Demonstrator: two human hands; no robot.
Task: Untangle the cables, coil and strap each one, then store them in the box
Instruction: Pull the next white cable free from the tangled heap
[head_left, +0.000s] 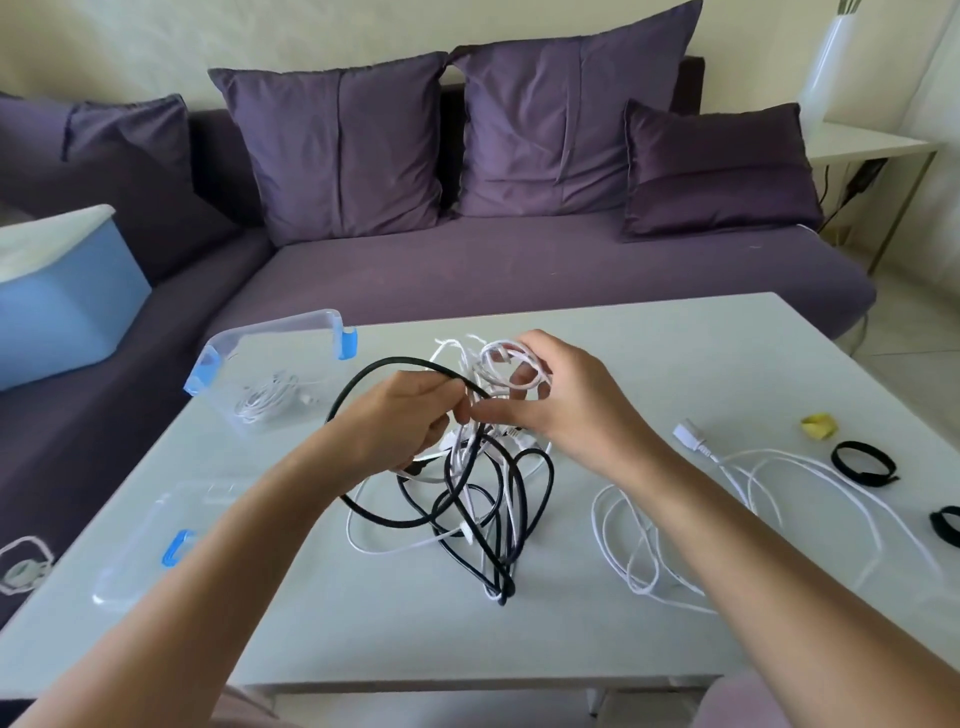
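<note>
A tangle of black and white cables (478, 514) hangs from both hands above the middle of the white table (675, 364), its lower loops resting on the top. My left hand (400, 421) grips a black cable (363, 379) that arcs up and to the left. My right hand (561, 400) pinches thin white loops (511, 358) at the top of the tangle. A clear plastic box (260, 384) with blue clips stands at the table's far left, with a coiled white cable (260, 402) inside.
A loose white cable (727, 499) with a plug lies to the right. Two black straps (862, 465) and a yellow item (818, 426) sit near the right edge. The clear box lid (156, 540) lies front left. A purple sofa and a blue bin stand behind.
</note>
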